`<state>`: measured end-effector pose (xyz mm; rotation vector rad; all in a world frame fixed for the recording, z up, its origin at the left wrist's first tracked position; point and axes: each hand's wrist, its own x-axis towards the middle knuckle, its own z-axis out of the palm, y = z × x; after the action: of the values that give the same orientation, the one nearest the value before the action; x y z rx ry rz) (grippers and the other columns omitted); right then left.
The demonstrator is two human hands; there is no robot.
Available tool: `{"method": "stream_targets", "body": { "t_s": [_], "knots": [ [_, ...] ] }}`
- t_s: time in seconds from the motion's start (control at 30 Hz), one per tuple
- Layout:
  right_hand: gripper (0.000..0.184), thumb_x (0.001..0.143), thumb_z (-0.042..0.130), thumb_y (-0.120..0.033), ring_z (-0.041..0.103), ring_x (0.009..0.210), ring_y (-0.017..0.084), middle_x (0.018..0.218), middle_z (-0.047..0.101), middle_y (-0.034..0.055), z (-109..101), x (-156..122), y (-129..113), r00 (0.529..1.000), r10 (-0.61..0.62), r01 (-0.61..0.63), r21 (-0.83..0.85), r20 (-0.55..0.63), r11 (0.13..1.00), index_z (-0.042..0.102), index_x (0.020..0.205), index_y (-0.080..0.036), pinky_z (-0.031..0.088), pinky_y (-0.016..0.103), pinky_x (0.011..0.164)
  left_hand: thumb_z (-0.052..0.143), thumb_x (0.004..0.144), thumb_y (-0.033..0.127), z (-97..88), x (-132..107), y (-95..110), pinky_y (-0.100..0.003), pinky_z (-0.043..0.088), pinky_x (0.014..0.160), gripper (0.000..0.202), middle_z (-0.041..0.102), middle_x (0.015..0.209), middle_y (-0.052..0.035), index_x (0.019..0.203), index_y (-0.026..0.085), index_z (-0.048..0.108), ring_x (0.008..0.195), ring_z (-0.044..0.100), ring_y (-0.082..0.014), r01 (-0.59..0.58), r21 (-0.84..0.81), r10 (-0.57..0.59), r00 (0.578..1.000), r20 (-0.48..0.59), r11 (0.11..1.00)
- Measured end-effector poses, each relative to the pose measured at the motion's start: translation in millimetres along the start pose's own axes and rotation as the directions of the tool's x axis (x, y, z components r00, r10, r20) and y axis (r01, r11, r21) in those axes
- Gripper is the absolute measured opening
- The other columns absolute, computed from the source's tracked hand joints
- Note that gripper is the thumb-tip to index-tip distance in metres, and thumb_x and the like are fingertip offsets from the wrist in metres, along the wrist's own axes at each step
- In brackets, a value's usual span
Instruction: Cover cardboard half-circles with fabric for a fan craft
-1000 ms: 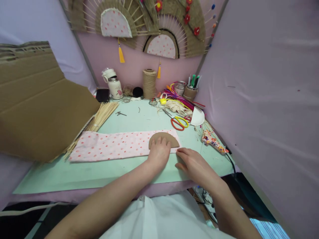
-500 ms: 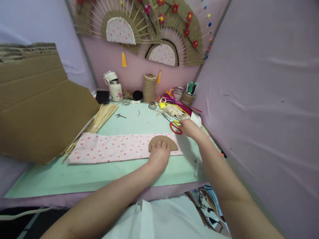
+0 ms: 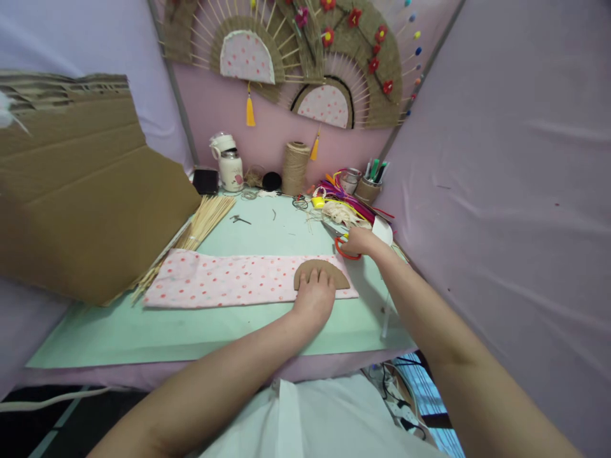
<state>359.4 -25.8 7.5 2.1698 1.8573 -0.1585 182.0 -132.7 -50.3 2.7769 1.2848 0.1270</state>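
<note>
My left hand (image 3: pixel 314 298) lies flat with fingers spread on a brown cardboard half-circle (image 3: pixel 334 273). That half-circle rests on the right end of a long pink strip of dotted cloth (image 3: pixel 224 280) on the green mat. My right hand (image 3: pixel 361 242) is stretched out to the far right, its fingers closed around the handles of red and yellow scissors (image 3: pixel 344 249). The scissor blades point away to the left.
A bundle of bamboo sticks (image 3: pixel 200 222) and a large cardboard sheet (image 3: pixel 81 203) lie at the left. At the back stand a twine spool (image 3: pixel 294 166), a white jar (image 3: pixel 231 166), a pen cup (image 3: pixel 368 186) and coloured wires (image 3: pixel 341 194). Purple cloth walls close in both sides.
My right hand left the cloth's near right corner, reached up to the scissors and closed on their handles. My left hand stayed on the cardboard half-circle. The view shifted slightly.
</note>
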Motion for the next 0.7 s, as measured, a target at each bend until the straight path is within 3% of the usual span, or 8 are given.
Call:
{"method": "stream_targets", "body": {
  "t_s": [0.17,0.33,0.4,0.5,0.6,0.7],
  "knots": [
    [0.032,0.078,0.057,-0.036,0.065,0.078,0.027,0.083,0.069,0.0180,-3,-55,26,0.997,0.067,-0.065,0.037,-0.034,0.997,0.068,0.087,-0.008,0.041,0.029,0.059,0.036,0.091,0.008,6.0,-3,-4,-0.052,0.031,0.108,0.048,0.047,0.144,-0.0181,0.137,0.010,0.048,0.134,0.040,-0.0310,-0.003,-0.049,0.002,1.000,-0.012,0.999],
    [0.017,0.070,0.062,-0.030,0.055,0.059,0.016,0.068,0.062,0.0045,8,-120,56,0.970,0.242,-0.210,0.433,-0.021,0.877,0.060,0.079,-0.016,0.035,0.026,0.052,0.034,0.091,0.008,5.3,-4,-7,-0.049,0.026,0.112,0.046,0.049,0.142,-0.0178,0.133,0.006,0.052,0.134,0.041,-0.0294,-0.022,-0.049,0.019,0.998,-0.053,0.999],
    [0.017,0.067,0.060,-0.028,0.051,0.056,0.014,0.065,0.058,0.0012,16,-143,60,0.970,0.243,-0.204,0.645,0.030,0.736,0.056,0.079,-0.017,0.036,0.025,0.051,0.035,0.090,0.008,3.7,-4,-8,-0.049,0.025,0.113,0.044,0.051,0.141,-0.0174,0.130,0.006,0.055,0.134,0.041,-0.0301,-0.034,-0.037,0.032,0.998,-0.046,0.999],
    [0.024,0.063,0.062,-0.028,0.049,0.056,0.011,0.067,0.055,-0.0012,28,-172,54,0.983,0.144,-0.159,0.916,0.113,0.367,0.053,0.083,-0.018,0.038,0.024,0.052,0.035,0.090,0.008,2.6,-3,-8,-0.047,0.026,0.112,0.044,0.051,0.141,-0.0179,0.129,0.005,0.056,0.132,0.043,-0.0301,-0.040,-0.022,0.039,0.998,-0.043,0.999],
    [0.033,0.060,0.071,-0.029,0.050,0.059,0.010,0.073,0.055,-0.0015,39,-195,40,0.986,0.082,-0.149,0.988,0.145,0.040,0.053,0.085,-0.019,0.041,0.023,0.056,0.034,0.090,0.008,2.9,-2,-7,-0.047,0.028,0.111,0.045,0.051,0.140,-0.0195,0.130,0.003,0.054,0.131,0.044,-0.0306,-0.044,-0.011,0.043,0.998,-0.050,0.999],
    [0.033,0.063,0.077,-0.032,0.044,0.055,0.008,0.068,0.049,-0.0041,48,-210,22,0.991,-0.019,-0.134,0.979,0.132,-0.156,0.051,0.080,-0.020,0.035,0.022,0.053,0.035,0.091,0.010,0.0,-2,-6,-0.046,0.028,0.112,0.044,0.052,0.139,-0.0188,0.131,0.004,0.053,0.132,0.044,-0.0303,-0.049,-0.011,0.049,0.998,-0.051,0.999]
  ]
}}
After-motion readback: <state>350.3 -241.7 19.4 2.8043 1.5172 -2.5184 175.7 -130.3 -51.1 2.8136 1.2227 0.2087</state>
